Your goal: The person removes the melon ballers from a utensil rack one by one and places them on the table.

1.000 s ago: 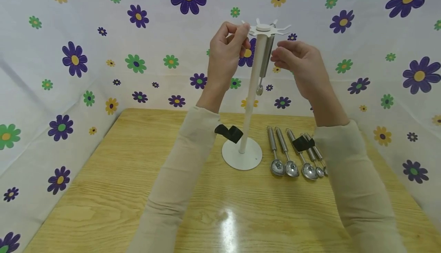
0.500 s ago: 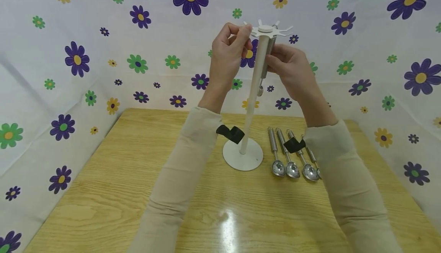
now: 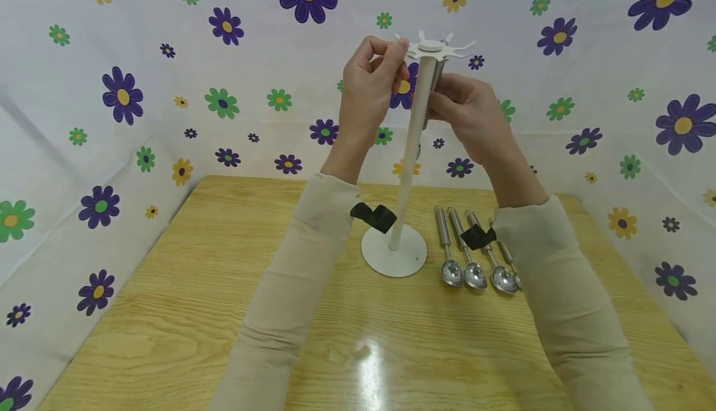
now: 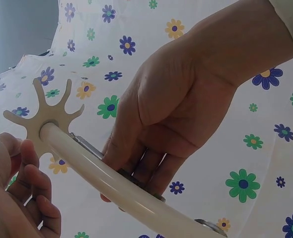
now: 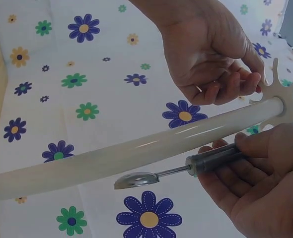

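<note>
A white utensil stand with a pole (image 3: pixel 411 143) and a star-shaped hook top (image 3: pixel 431 46) rises from a round base (image 3: pixel 386 262). My left hand (image 3: pixel 363 91) pinches one hook arm on the left side of that top. On the stand's right side, my right hand (image 3: pixel 472 115) grips the steel handle of a small spoon (image 5: pixel 136 179) between thumb and fingers. The spoon hangs bowl-down alongside the pole, its handle end up close under the hooks. From the head view, the pole and my right fingers hide most of it.
Several steel spoons (image 3: pixel 452 272) lie in a row on the wooden table (image 3: pixel 224 311), right of the base. My right sleeve (image 3: pixel 554 262) partly covers the row. A flowered white cloth (image 3: pixel 252 87) stands behind and at both sides.
My right hand has moved left from apart onto the spoon's handle. The spoon's bowl has since shifted slightly left behind the pole. My left hand keeps its pinch on the hook arm.
</note>
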### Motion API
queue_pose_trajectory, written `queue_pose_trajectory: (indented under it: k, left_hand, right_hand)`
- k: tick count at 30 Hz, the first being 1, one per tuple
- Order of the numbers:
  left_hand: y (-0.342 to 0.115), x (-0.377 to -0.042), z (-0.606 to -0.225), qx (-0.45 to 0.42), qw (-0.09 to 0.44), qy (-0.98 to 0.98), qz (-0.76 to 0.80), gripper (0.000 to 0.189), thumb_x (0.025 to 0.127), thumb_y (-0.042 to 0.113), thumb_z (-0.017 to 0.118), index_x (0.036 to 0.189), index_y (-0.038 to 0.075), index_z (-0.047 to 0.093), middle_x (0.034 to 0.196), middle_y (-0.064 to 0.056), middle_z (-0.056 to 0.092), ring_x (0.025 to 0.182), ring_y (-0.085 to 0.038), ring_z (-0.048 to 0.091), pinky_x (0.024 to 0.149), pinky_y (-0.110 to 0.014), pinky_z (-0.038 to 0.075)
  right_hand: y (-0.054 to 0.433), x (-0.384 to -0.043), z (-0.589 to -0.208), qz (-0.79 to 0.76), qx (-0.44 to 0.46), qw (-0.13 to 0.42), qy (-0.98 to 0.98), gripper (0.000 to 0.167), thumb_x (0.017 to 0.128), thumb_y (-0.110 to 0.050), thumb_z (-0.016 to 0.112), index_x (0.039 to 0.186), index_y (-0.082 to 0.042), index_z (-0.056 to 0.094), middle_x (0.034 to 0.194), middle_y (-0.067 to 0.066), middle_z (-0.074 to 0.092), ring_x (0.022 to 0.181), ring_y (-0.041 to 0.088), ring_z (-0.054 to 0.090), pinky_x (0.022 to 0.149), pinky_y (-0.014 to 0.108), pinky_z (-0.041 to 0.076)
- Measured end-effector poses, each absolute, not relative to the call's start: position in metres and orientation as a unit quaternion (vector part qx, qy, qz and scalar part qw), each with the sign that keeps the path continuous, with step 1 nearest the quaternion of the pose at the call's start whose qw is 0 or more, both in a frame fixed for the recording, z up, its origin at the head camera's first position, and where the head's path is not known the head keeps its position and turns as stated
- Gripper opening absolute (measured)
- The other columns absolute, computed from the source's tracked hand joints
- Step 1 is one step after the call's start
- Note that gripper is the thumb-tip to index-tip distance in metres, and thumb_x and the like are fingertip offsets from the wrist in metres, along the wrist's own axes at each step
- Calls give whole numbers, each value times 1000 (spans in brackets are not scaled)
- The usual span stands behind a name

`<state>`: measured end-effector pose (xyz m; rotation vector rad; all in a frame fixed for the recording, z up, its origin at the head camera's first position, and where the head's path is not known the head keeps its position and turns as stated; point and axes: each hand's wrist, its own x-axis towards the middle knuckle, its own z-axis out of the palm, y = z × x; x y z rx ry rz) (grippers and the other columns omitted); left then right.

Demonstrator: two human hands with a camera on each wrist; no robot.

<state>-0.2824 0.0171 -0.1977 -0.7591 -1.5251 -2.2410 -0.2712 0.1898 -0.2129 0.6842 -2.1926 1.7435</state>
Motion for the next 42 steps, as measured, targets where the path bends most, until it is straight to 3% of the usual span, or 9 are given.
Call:
queue_pose_trajectory:
  k: [7, 19, 30, 42]
  left_hand:
    - [18, -281, -195, -257, 162, -541, -784, 13, 107, 11, 58, 95, 8, 54, 78, -6, 58, 70, -19, 50, 68, -24, 45]
    - [18, -280, -196, -255, 166, -545, -781, 14, 107, 12, 59, 94, 9, 54, 78, -6, 59, 69, -17, 50, 67, -24, 45]
    - [17, -282, -197, -263, 177, -542, -778, 15, 106, 12, 59, 93, 9, 54, 77, -6, 59, 69, -23, 49, 65, -24, 44]
    - [18, -281, -195, -236, 156, -550, -786, 14, 106, 13, 60, 94, 9, 54, 79, -6, 58, 71, -19, 51, 68, -24, 45]
  right_hand:
    - [215, -277, -207, 530, 222, 164, -802, 31, 105, -14, 63, 132, 0, 67, 111, 7, 71, 101, 23, 66, 93, 30, 52]
    - [250, -262, -177, 506, 133, 171, -835, 40, 99, -16, 72, 133, 4, 65, 98, -1, 73, 84, 10, 72, 76, 17, 54]
    - [274, -260, -182, 559, 91, 150, -811, 40, 96, -13, 75, 130, 5, 65, 96, -2, 74, 76, 11, 73, 77, 15, 55]
    - [279, -260, -203, 560, 72, 127, -816, 36, 94, -14, 79, 124, 1, 66, 92, -4, 74, 76, 11, 72, 76, 16, 55]
